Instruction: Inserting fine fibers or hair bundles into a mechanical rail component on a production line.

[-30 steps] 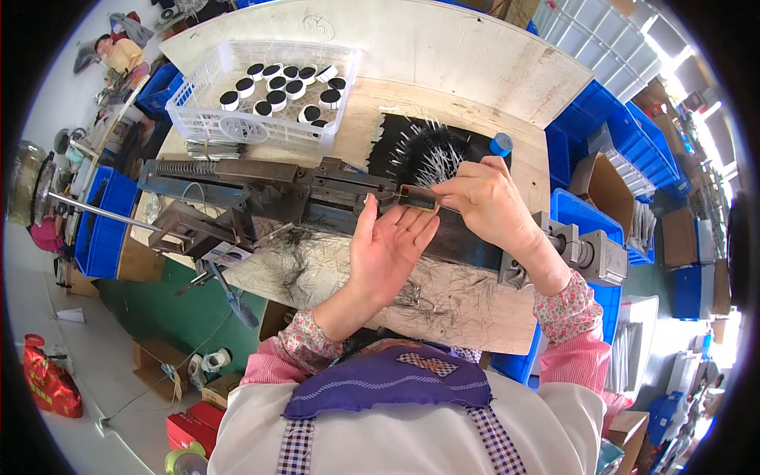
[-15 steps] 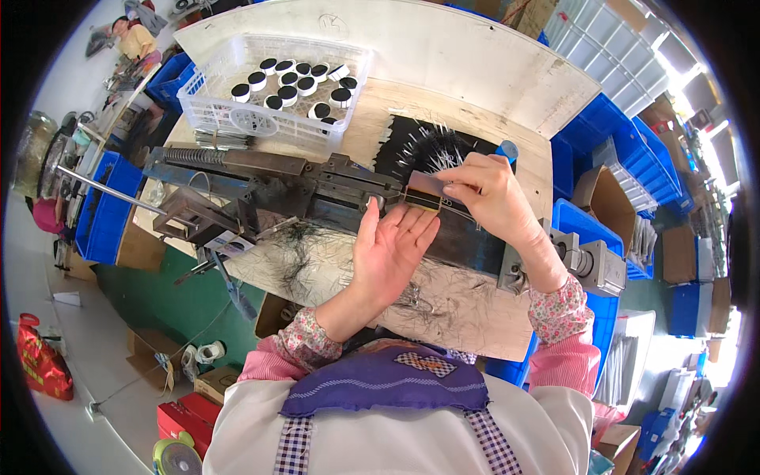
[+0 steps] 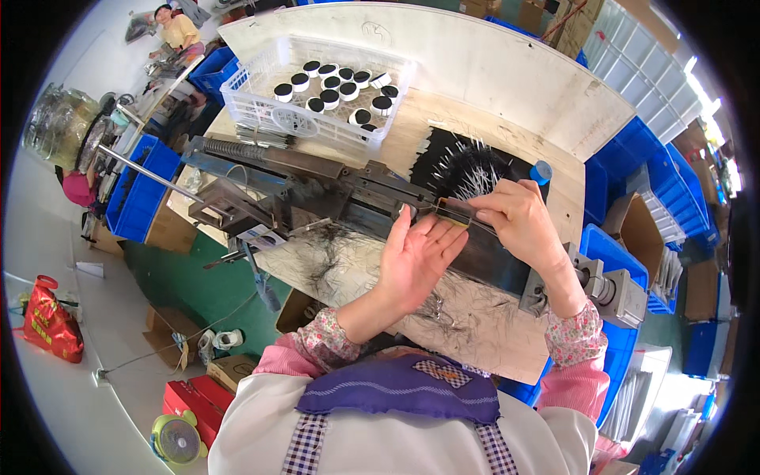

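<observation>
A long dark metal bench fixture with a coiled spring at its left end lies across the wooden table. My left hand is palm up, fingers stretched out, their tips beside a small yellow-edged block on the fixture. From the right, my right hand pinches a small brownish plate over that block; the plate is seen nearly edge-on and partly hidden by the fingers. Behind the fixture, a bundle of black bristles with white ends lies on a black sheet.
A clear plastic basket of white rings with black tops stands behind, before a white board. A small blue-topped item sits behind my right hand. Loose dark fibres litter the near tabletop. Blue bins stand at the right.
The whole view has shifted, so the bench appears farther right and lower. In my right hand the plate has tipped from showing its broad face to nearly edge-on. My left hand stays open.
</observation>
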A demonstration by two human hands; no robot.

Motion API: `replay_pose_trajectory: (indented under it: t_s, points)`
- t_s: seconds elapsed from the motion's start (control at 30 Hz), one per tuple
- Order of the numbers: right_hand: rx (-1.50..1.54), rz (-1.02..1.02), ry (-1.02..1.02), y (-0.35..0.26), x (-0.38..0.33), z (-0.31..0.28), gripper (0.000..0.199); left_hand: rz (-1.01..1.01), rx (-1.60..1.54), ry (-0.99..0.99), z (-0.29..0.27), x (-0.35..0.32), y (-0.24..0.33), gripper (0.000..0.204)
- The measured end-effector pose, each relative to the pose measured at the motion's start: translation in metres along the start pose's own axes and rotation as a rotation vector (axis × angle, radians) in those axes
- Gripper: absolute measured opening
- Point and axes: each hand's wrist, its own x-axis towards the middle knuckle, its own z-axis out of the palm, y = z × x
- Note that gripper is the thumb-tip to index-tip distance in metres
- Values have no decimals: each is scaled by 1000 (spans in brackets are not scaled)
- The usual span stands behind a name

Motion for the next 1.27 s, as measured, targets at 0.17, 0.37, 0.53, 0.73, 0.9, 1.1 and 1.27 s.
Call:
replay_pose_trajectory:
  t_s: [0.17, 0.37, 0.53, 0.73, 0.9, 1.1, 1.27]
  points:
    - [17, -43, 16, -4, 6, -3, 11, 32, 12, -10, 4, -1, 3, 70]
    - [193, 306, 112, -51, -7, -24, 21, -21, -63, 63, -14, 0, -5, 64]
    - [-151, 18, 37, -66, -16, -3, 30, -6, -65, -11, -9, -5, -5, 59]
    - [-373, -54, -127, -63, -12, 10, 49, -23, -104, -139, -19, 7, -2, 58]
    - [-437, -30, -188, -57, -12, 9, 50, -65, 28, 15, -3, 8, 7, 62]
    - [-343, -123, -225, -57, -82, 31, 24, -16, 74, 242, -36, -8, -24, 26]
    - [50, 467, -571, -36, -160, 89, 50, -238, 219, 324, -31, 3, -74, 42]
